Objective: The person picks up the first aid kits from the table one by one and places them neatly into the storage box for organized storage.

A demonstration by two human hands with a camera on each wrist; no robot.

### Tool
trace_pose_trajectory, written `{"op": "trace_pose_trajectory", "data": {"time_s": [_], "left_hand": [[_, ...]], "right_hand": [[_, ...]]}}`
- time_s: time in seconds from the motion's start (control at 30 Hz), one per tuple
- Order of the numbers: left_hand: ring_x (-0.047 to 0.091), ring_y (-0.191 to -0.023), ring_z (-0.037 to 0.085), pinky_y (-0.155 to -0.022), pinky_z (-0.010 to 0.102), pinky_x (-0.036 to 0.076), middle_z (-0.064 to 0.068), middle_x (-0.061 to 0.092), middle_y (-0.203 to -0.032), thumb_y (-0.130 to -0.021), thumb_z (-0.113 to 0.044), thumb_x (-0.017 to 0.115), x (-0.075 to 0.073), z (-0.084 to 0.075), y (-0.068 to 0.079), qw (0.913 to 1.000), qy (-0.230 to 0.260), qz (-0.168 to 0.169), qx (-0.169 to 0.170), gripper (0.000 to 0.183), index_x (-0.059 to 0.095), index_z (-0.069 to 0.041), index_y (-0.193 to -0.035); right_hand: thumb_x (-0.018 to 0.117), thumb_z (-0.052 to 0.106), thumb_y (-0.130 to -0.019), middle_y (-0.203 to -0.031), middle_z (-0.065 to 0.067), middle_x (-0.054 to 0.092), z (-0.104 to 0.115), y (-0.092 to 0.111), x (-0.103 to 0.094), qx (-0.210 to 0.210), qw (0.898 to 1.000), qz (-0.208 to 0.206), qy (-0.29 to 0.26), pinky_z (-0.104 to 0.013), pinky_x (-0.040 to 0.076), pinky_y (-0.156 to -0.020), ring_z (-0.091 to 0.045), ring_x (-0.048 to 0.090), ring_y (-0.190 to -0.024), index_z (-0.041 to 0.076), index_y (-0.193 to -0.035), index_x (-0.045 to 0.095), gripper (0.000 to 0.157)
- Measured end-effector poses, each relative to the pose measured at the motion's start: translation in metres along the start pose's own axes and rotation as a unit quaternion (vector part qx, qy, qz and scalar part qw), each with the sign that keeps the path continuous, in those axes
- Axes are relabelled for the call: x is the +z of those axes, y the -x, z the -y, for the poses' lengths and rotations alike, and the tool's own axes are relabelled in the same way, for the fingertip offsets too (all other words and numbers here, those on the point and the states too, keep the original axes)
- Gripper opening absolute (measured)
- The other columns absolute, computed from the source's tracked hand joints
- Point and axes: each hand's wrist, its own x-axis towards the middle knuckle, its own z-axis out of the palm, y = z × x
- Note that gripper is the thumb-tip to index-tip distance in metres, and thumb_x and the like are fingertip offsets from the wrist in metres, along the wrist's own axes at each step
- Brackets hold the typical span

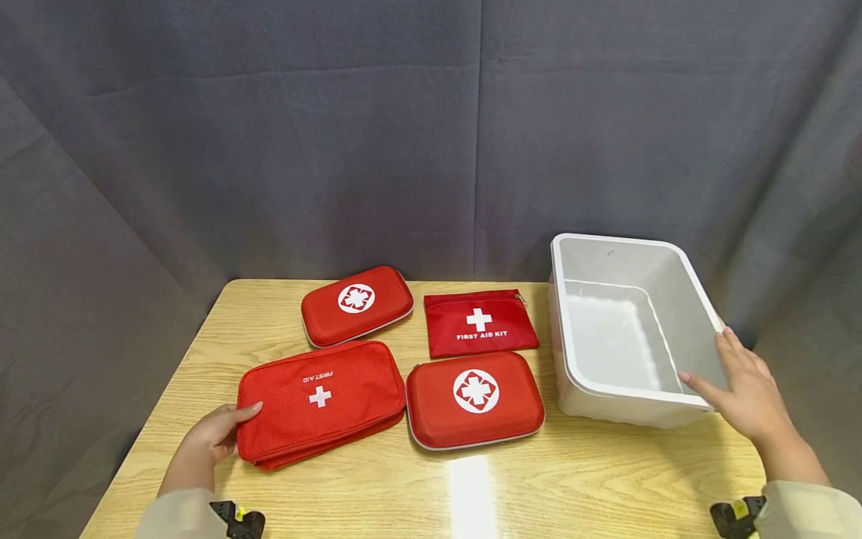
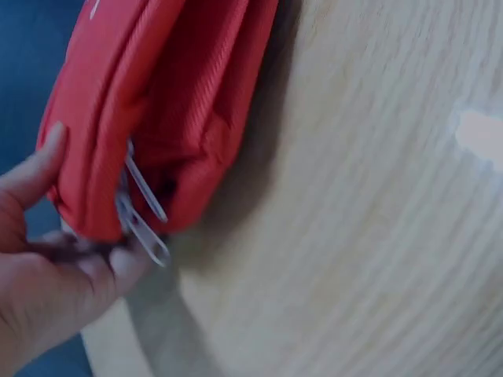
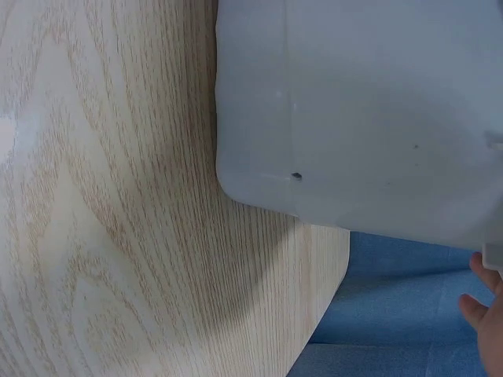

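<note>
My left hand grips the left end of a red fabric first aid pouch, thumb on top and fingers beneath. In the left wrist view that end is tilted up off the table, with two metal zipper pulls hanging from it. At the right, a white plastic bin stands with nothing in it. My right hand holds its near right rim, the thumb over the inside and the fingers along the outside. Two fingertips show by the rim in the right wrist view.
A red hard-shell first aid case lies right of the pouch, and a smaller hard case behind it. A flat red zip pouch sits at the back middle. Grey curtains close off the wooden table behind.
</note>
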Motion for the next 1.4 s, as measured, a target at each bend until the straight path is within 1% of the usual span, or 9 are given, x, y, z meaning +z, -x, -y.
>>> {"op": "trace_pose_trajectory", "data": {"time_s": [0.13, 0.23, 0.4, 0.6, 0.67, 0.87, 1.0, 1.23, 1.4], "left_hand": [[0.059, -0.071, 0.013, -0.066, 0.031, 0.049, 0.001, 0.057, -0.077, -0.088, -0.014, 0.049, -0.007, 0.01, 0.002, 0.9942, 0.101, 0.032, 0.013, 0.016, 0.039, -0.004, -0.096], [0.057, -0.074, 0.012, -0.069, 0.031, 0.048, -0.001, 0.055, -0.081, -0.089, -0.014, 0.048, -0.011, 0.015, 0.003, 0.9893, 0.14, 0.036, 0.018, 0.016, 0.037, -0.009, -0.099], [0.056, -0.078, 0.011, -0.072, 0.03, 0.047, -0.001, 0.053, -0.086, -0.089, -0.011, 0.048, -0.013, 0.016, 0.005, 0.9863, 0.153, 0.05, 0.034, 0.018, 0.036, -0.014, -0.102], [0.058, -0.079, 0.012, -0.069, 0.029, 0.048, -0.001, 0.054, -0.09, -0.09, -0.007, 0.044, -0.014, 0.017, 0.007, 0.9815, 0.149, 0.07, 0.097, 0.019, 0.039, -0.018, -0.104], [0.058, -0.078, 0.013, -0.067, 0.028, 0.048, 0.0, 0.055, -0.089, -0.091, -0.004, 0.041, -0.013, 0.017, 0.008, 0.9745, 0.163, 0.085, 0.129, 0.02, 0.043, -0.019, -0.103], [0.06, -0.076, 0.014, -0.064, 0.027, 0.049, 0.002, 0.058, -0.088, -0.092, 0.002, 0.032, -0.012, 0.017, 0.011, 0.9436, 0.23, 0.122, 0.204, 0.03, 0.052, -0.017, -0.104], [0.059, -0.079, 0.015, -0.066, 0.027, 0.049, 0.003, 0.058, -0.091, -0.092, 0.004, 0.03, -0.011, 0.014, 0.011, 0.9311, 0.249, 0.127, 0.234, 0.032, 0.052, -0.015, -0.106], [0.059, -0.078, 0.016, -0.064, 0.027, 0.049, 0.004, 0.058, -0.093, -0.091, 0.007, 0.025, -0.004, 0.007, 0.008, 0.9091, 0.284, 0.15, 0.265, 0.033, 0.049, -0.011, -0.106], [0.059, -0.081, 0.016, -0.065, 0.027, 0.049, 0.004, 0.059, -0.097, -0.091, 0.01, 0.022, -0.001, 0.003, 0.007, 0.8956, 0.288, 0.166, 0.296, 0.037, 0.05, -0.009, -0.106]], "right_hand": [[0.053, 0.031, -0.083, -0.14, -0.02, 0.0, 0.001, -0.001, 0.0, 0.002, 1.0, 0.002, -0.007, -0.057, 0.003, -0.094, -0.049, 0.005, -0.12, -0.011, -0.132, 0.008, 0.079], [0.053, 0.032, -0.083, -0.14, -0.021, 0.001, 0.002, -0.001, 0.0, 0.005, 1.0, 0.005, -0.008, -0.058, 0.003, -0.093, -0.048, 0.005, -0.12, -0.011, -0.132, 0.007, 0.079], [0.053, 0.032, -0.083, -0.139, -0.024, 0.003, 0.002, -0.001, -0.001, 0.003, 1.0, 0.002, -0.002, -0.058, 0.003, -0.093, -0.05, 0.006, -0.119, -0.011, -0.132, 0.008, 0.079], [0.053, 0.031, -0.083, -0.14, -0.022, 0.002, 0.002, -0.003, -0.003, -0.001, 1.0, -0.006, -0.003, -0.059, 0.004, -0.092, -0.05, 0.007, -0.119, -0.012, -0.131, 0.009, 0.079], [0.053, 0.031, -0.083, -0.14, -0.022, 0.002, 0.002, -0.003, -0.003, 0.001, 1.0, -0.008, -0.005, -0.059, 0.004, -0.092, -0.051, 0.007, -0.119, -0.012, -0.131, 0.009, 0.078], [0.052, 0.032, -0.083, -0.139, -0.023, 0.001, 0.003, -0.002, -0.001, 0.012, 1.0, 0.002, -0.01, -0.061, 0.005, -0.091, -0.05, 0.006, -0.119, -0.01, -0.132, 0.007, 0.079], [0.052, 0.033, -0.083, -0.139, -0.024, 0.001, 0.003, -0.002, 0.0, 0.014, 1.0, 0.005, -0.009, -0.061, 0.005, -0.091, -0.051, 0.006, -0.119, -0.009, -0.133, 0.006, 0.08], [0.053, 0.033, -0.083, -0.139, -0.023, 0.0, 0.003, 0.0, -0.001, 0.015, 1.0, 0.008, -0.01, -0.061, 0.005, -0.091, -0.051, 0.007, -0.118, -0.009, -0.133, 0.006, 0.081], [0.053, 0.033, -0.082, -0.139, -0.024, 0.002, 0.003, 0.0, 0.0, 0.008, 1.0, 0.003, -0.008, -0.061, 0.006, -0.091, -0.051, 0.008, -0.119, -0.01, -0.132, 0.007, 0.081]]}}
